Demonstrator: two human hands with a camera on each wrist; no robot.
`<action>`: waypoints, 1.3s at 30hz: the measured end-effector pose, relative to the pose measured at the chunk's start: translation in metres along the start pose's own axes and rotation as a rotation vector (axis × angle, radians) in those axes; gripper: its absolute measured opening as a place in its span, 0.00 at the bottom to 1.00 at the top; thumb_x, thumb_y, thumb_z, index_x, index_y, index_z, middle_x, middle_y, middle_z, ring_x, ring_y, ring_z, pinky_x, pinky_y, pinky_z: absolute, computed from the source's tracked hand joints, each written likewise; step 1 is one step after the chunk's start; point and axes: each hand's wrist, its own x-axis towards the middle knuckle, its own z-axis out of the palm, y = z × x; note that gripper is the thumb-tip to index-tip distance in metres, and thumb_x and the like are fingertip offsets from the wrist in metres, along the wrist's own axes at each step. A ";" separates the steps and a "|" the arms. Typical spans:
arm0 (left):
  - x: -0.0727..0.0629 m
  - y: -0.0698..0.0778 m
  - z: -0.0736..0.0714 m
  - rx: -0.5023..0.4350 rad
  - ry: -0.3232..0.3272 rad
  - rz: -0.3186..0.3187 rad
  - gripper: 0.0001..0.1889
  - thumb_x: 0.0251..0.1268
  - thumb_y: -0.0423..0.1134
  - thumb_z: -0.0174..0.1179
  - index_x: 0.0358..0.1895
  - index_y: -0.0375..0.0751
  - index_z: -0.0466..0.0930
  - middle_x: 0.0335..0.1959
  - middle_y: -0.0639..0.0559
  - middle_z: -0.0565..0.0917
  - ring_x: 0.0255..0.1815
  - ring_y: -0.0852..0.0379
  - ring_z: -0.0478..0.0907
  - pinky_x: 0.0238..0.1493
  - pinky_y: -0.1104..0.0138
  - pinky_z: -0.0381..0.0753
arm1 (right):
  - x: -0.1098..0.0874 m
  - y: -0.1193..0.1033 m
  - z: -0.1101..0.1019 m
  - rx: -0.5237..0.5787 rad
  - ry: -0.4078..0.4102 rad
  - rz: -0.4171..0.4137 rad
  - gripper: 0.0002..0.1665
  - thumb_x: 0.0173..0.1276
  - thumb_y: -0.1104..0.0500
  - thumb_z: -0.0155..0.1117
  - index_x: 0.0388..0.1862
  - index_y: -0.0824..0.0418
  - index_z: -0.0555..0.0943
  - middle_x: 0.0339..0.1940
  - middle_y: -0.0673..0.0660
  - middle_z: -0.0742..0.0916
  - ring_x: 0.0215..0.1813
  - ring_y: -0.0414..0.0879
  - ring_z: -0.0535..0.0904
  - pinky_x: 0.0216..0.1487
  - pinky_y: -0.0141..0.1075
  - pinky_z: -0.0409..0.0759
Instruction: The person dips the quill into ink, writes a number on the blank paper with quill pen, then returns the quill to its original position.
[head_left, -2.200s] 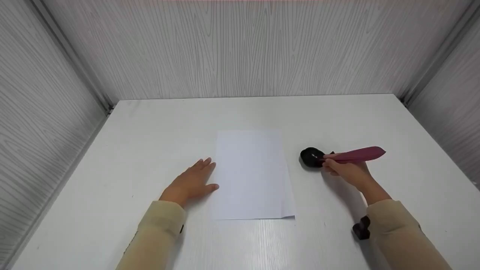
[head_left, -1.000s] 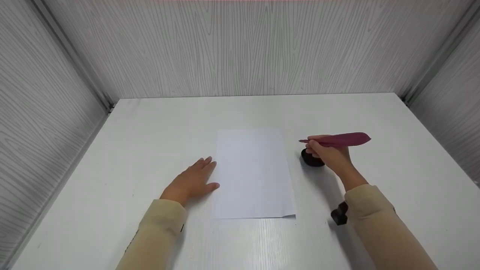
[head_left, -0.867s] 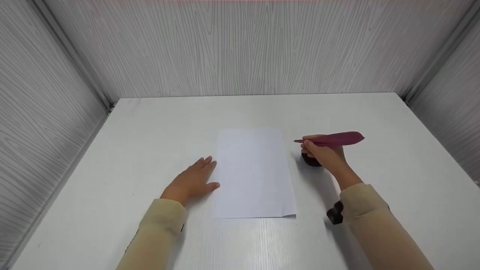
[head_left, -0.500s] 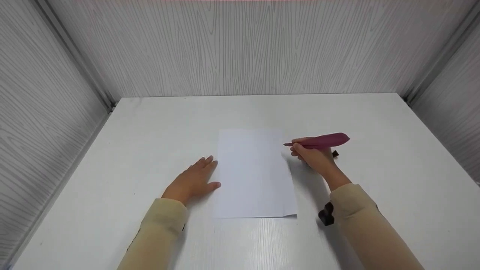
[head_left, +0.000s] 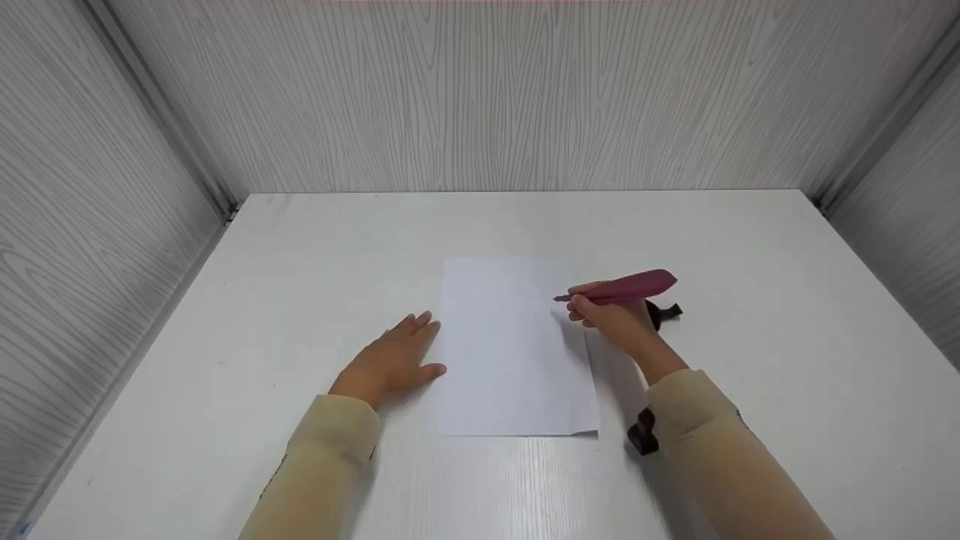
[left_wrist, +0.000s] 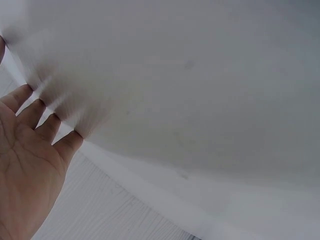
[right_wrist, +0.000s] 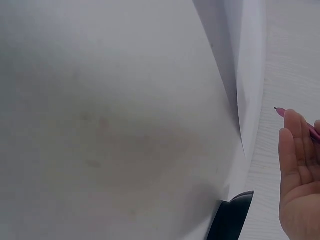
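My right hand [head_left: 613, 319] pinches a dark magenta feather pen [head_left: 637, 286] like a writing tool. Its tip points left, over the upper right part of a blank white sheet of paper [head_left: 502, 352]; in the right wrist view the slim pen tip [right_wrist: 280, 111] sticks out past the fingertips. My left hand [head_left: 390, 360] lies flat with fingers spread, fingertips and thumb at the sheet's left edge. In the left wrist view that hand [left_wrist: 30, 155] shows its palm side. Behind my right wrist a small glossy black holder [head_left: 666, 313] is partly hidden.
The sheet lies on a white table [head_left: 337, 247] with a pale wood-grain panel [head_left: 480, 97] at the back and side panels left and right. A small black device [head_left: 643, 433] sits at my right cuff. The sheet's lower right corner lifts slightly.
My right hand has lifted the feather pen away from the black holder and carried it left over the paper. My left hand has stayed at the sheet's left edge.
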 end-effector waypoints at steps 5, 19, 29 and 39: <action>0.001 0.000 0.000 0.022 0.002 0.007 0.39 0.69 0.55 0.53 0.76 0.43 0.49 0.77 0.50 0.45 0.76 0.48 0.39 0.72 0.50 0.46 | 0.001 0.002 0.006 -0.015 -0.014 0.021 0.18 0.67 0.62 0.62 0.53 0.69 0.80 0.37 0.58 0.88 0.38 0.43 0.85 0.42 0.34 0.83; 0.002 -0.002 0.002 0.033 0.018 -0.002 0.39 0.69 0.56 0.53 0.76 0.44 0.50 0.77 0.50 0.46 0.76 0.48 0.40 0.72 0.51 0.47 | 0.002 0.006 0.014 -0.126 -0.035 0.053 0.16 0.66 0.61 0.62 0.50 0.66 0.83 0.36 0.59 0.88 0.36 0.44 0.84 0.41 0.35 0.83; 0.000 0.001 -0.002 0.009 -0.008 -0.004 0.40 0.68 0.55 0.55 0.76 0.44 0.49 0.77 0.50 0.45 0.76 0.48 0.39 0.71 0.48 0.47 | 0.001 0.005 0.015 -0.192 -0.047 0.087 0.16 0.67 0.60 0.61 0.50 0.64 0.84 0.35 0.57 0.88 0.35 0.42 0.83 0.40 0.32 0.82; 0.000 0.001 -0.002 0.014 -0.004 0.005 0.39 0.68 0.55 0.54 0.76 0.43 0.50 0.77 0.49 0.46 0.76 0.47 0.40 0.71 0.47 0.48 | -0.002 0.005 0.016 -0.108 -0.100 0.068 0.17 0.67 0.62 0.61 0.52 0.68 0.82 0.36 0.58 0.88 0.36 0.43 0.84 0.43 0.35 0.83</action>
